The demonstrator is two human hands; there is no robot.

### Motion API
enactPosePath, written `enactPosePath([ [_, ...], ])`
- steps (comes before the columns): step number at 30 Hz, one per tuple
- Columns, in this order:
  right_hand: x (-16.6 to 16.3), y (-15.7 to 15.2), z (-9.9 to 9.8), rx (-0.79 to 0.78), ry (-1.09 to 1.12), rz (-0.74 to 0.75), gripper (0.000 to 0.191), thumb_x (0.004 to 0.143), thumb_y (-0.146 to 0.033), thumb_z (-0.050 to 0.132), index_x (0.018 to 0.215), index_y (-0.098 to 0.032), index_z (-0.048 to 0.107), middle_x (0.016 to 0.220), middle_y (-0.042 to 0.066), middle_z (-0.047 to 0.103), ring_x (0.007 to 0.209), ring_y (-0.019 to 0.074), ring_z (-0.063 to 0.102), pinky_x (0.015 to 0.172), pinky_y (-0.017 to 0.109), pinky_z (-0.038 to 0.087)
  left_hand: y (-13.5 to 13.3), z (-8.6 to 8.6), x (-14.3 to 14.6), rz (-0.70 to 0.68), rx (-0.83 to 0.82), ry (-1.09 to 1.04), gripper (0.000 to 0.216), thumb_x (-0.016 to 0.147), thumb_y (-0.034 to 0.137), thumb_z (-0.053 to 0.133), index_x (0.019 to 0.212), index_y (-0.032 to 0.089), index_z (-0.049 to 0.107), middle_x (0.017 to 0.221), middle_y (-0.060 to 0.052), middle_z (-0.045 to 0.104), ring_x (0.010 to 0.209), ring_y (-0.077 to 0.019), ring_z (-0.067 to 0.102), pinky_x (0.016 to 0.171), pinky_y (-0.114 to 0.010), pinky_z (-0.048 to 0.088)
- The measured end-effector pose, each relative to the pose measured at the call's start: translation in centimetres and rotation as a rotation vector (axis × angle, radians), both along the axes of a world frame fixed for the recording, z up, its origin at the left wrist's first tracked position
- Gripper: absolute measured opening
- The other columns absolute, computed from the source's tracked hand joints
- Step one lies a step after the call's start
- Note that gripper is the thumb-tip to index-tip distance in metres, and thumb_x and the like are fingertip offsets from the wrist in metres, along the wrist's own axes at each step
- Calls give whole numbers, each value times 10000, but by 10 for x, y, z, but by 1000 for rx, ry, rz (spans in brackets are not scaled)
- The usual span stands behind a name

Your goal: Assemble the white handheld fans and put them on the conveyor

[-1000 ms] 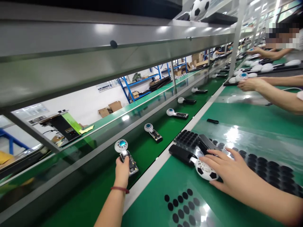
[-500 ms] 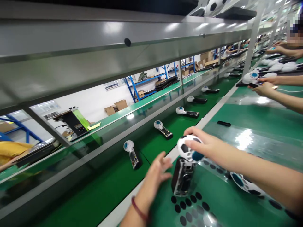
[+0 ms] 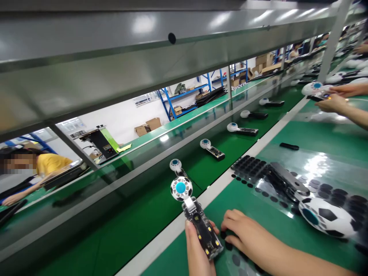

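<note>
My left hand [image 3: 197, 253] grips the handle of a small hand-held fan unit [image 3: 198, 222] and holds it upright over the near edge of the green worktable [image 3: 258, 214]. The handle is uncovered and shows a circuit board. The round white head with a blue centre [image 3: 181, 188] points up. My right hand [image 3: 244, 234] lies beside it on the table, fingers curled, their tips on a sheet of black round pads [image 3: 230, 247]. It holds nothing that I can see.
A football-patterned fan shell [image 3: 327, 218] and black handle covers [image 3: 287, 180] lie to the right on a sheet of black pads. Several fan units [image 3: 211, 147] ride the green conveyor belt [image 3: 143, 214]. A co-worker's hands [image 3: 333, 101] work far right; another person [image 3: 43, 165] sits across the line.
My left hand let go of a unit on the belt and has taken the fan unit by its handle from my right hand. My right hand has dropped to the pad sheet.
</note>
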State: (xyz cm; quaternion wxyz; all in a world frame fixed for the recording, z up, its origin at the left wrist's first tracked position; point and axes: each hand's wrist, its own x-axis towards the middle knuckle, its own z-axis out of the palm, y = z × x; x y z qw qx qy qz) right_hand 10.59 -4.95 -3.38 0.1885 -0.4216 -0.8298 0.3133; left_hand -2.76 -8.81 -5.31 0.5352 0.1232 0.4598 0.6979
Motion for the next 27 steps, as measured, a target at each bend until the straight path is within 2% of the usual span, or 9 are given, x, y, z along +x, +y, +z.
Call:
enactPosePath([
  [4,-7,0,-6,37,-69,-76,184,690,-22,517,698,-187,599,829,36,593,845,203,524,721,299,423,-1,-2,5,-45,-29,122,539,682,679,482,794,156,550,602,-63,637,537,-184,596,520,-272,451],
  [8,-13,0,-15,5,-96,-135,176,713,-42,552,798,-184,610,908,44,593,903,213,517,754,317,411,-3,-2,6,-65,-32,170,536,718,654,459,943,168,495,636,-40,636,560,-193,601,522,-278,446],
  [10,-16,1,-16,-11,-117,-152,183,705,-26,549,788,-177,611,895,48,595,899,221,517,749,325,408,-3,-5,5,-60,-34,188,543,728,647,451,978,165,478,656,-43,641,583,-194,598,542,-285,455],
  [18,-19,-2,-8,-59,-128,-191,169,704,-4,546,754,-164,567,891,60,586,911,236,511,746,344,403,-4,-10,3,5,-61,244,501,726,622,484,911,158,526,871,-98,652,777,-218,610,659,-297,472],
  [23,-15,-1,-12,-75,-94,-164,155,717,-27,570,725,-179,542,860,42,576,900,217,511,759,328,399,-5,-6,3,-54,-38,242,487,767,608,433,974,169,473,715,-40,628,663,-178,586,621,-279,460],
  [27,-11,0,-14,-88,-60,-159,175,700,-19,577,714,-185,524,854,30,569,895,198,511,770,309,397,-5,-4,4,-59,-40,231,516,747,625,449,1008,179,446,706,-26,629,657,-169,583,600,-258,449],
])
